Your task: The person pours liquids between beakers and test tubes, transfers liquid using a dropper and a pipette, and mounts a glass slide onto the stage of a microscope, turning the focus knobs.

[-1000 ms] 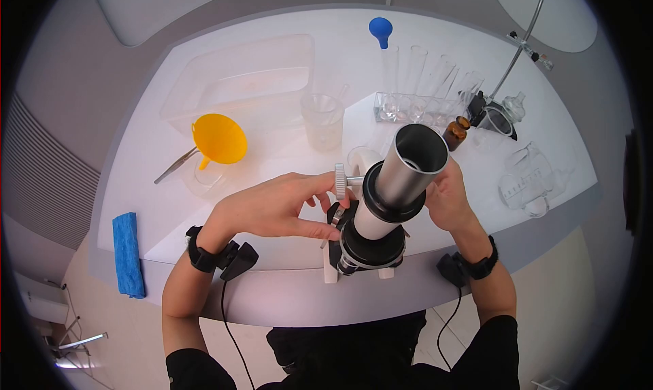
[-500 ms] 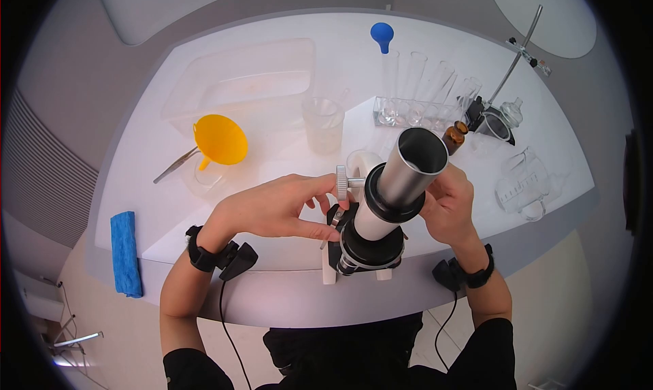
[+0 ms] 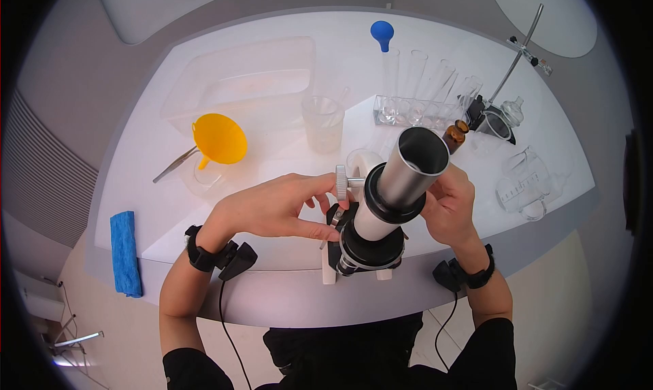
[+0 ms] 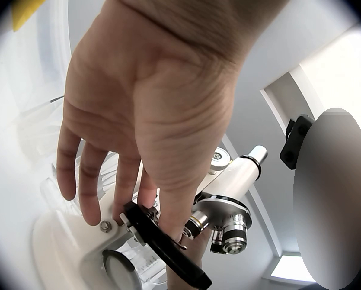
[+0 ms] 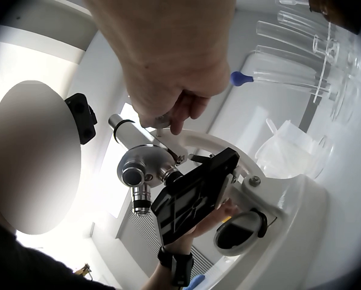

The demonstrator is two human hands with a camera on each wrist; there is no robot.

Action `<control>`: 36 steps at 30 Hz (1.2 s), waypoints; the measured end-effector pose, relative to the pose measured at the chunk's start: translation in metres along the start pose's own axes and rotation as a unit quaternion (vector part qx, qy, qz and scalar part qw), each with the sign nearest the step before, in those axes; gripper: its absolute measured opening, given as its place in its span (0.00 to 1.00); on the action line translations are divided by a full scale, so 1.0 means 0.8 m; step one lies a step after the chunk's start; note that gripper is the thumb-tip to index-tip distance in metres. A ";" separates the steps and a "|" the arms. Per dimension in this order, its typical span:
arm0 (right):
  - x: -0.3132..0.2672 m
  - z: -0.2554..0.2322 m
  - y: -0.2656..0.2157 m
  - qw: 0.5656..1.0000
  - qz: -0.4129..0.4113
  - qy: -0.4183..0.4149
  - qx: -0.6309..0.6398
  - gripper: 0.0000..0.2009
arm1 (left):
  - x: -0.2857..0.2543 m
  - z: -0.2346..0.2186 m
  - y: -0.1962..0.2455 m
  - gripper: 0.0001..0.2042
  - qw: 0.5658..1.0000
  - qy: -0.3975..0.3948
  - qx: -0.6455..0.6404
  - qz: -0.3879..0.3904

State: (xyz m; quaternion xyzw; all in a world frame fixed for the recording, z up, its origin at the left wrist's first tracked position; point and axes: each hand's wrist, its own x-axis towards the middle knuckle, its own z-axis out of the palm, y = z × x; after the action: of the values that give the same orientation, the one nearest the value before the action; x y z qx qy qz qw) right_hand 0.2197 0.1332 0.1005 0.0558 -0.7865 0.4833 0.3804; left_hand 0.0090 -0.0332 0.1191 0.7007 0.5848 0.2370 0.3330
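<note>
A white microscope [image 3: 374,223] stands before me near the table's front edge, its silver eyepiece tube toward the head camera. My left hand [image 3: 275,203] is at its left side, thumb and index fingertips at the edge of the black stage [image 5: 195,196]; the other fingers hang loosely extended in the left wrist view. With curled fingers my right hand [image 3: 450,203] grips the focus knob [image 5: 162,121] on the right side. The left focus knob [image 3: 341,182] sticks out above the left fingers. Objective lenses [image 4: 233,234] point down over the stage, and a round mirror [image 5: 236,232] sits below it.
Behind the microscope are a plastic beaker [image 3: 323,124], a rack [image 3: 422,111] of test tubes, a brown bottle [image 3: 455,137] and a metal stand [image 3: 517,53]. A measuring cup [image 3: 524,186] stands right. A yellow funnel [image 3: 220,139], clear tub [image 3: 238,70] and blue cloth [image 3: 125,254] lie left.
My right hand has turned at the focus knob, its wrist shifting slightly to the left, then stays put over the last half second. The left hand keeps its place at the stage.
</note>
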 end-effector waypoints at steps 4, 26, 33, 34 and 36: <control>-0.001 0.001 0.000 1.000 0.016 0.002 0.000 0.22 | 0.000 -0.001 0.001 0.25 1.000 0.000 -0.020 -0.009; -0.001 0.001 0.001 1.000 -0.010 0.005 -0.021 0.21 | 0.000 0.001 -0.004 0.25 1.000 -0.002 -0.012 0.002; -0.002 0.001 0.000 1.000 0.005 0.005 -0.017 0.21 | 0.000 0.002 -0.003 0.26 1.000 0.012 -0.023 0.011; -0.002 0.001 0.000 1.000 0.006 0.004 -0.015 0.21 | 0.000 0.002 -0.002 0.26 1.000 0.007 -0.026 0.002; -0.002 0.000 -0.002 1.000 0.007 0.003 -0.013 0.21 | 0.000 0.001 -0.001 0.26 1.000 0.002 -0.030 -0.007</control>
State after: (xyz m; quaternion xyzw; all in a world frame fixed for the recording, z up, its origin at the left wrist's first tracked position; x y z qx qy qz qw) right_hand 0.2213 0.1325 0.1006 0.0444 -0.7919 0.4760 0.3799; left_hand 0.0086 -0.0336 0.1180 0.6861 0.5829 0.2531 0.3542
